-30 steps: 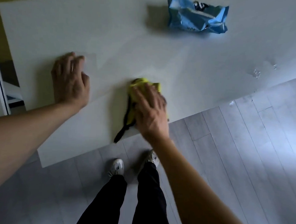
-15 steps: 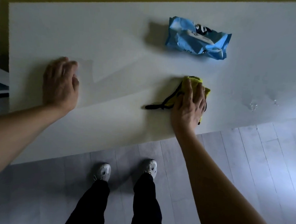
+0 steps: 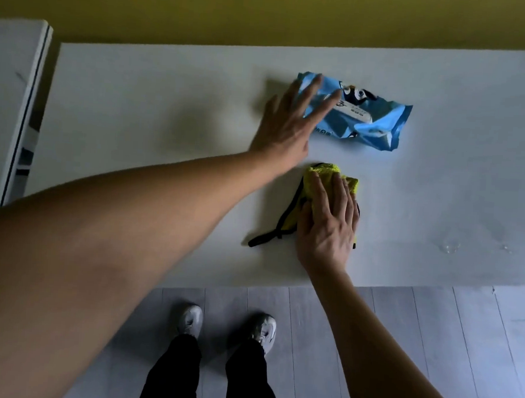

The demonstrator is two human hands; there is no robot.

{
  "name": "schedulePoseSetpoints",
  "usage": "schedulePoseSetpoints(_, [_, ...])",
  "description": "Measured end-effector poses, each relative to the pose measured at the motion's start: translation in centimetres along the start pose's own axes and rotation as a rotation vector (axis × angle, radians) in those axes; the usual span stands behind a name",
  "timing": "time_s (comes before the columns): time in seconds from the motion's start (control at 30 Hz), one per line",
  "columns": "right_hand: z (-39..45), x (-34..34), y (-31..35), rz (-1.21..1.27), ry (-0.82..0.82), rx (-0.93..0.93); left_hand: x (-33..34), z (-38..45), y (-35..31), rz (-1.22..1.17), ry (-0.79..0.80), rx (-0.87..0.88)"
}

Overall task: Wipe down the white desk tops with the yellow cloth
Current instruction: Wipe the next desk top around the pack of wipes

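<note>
Two hands flat, right [image 3: 327, 227] pressing yellow cloth [image 3: 324, 178], left [image 3: 290, 120] over blue packet [image 3: 367, 119]

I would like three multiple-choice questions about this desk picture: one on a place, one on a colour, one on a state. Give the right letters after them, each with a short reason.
1. Where does the blue packet lie relative to the yellow cloth?
A. farther from the person, toward the wall
B. on the floor
C. under the cloth

2. What colour is the trim along the cloth's edge?
A. red
B. black
C. white

3. What is the right hand doing?
A. hanging at the person's side
B. lifting the cloth in the air
C. pressing flat on the cloth

Answers:
1 A: the packet sits on the white desk beyond the cloth, nearer the yellow wall.
2 B: a black strip trails from the cloth's left side.
3 C: straight fingers lie on the cloth against the desk, while the left hand reaches open toward the packet.
</note>
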State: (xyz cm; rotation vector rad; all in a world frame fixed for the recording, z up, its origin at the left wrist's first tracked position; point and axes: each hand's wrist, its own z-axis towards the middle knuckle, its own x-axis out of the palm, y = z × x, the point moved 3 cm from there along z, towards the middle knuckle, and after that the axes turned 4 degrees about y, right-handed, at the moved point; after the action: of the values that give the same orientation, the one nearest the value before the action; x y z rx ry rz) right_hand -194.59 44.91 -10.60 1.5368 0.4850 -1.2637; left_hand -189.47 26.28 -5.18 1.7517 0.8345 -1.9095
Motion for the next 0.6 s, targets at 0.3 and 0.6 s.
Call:
schedulePoseSetpoints(0.3, [0.1,0.1,0.0,0.013,-0.034,-0.012,-0.3,-0.8,2.3,0.05,-0.136,-0.059])
schedulePoseSetpoints(0.6, [0.2,0.1,0.1,0.036,-0.078,-0.031,-1.1,-16.3,12.6,-0.011,-0.331,-0.634])
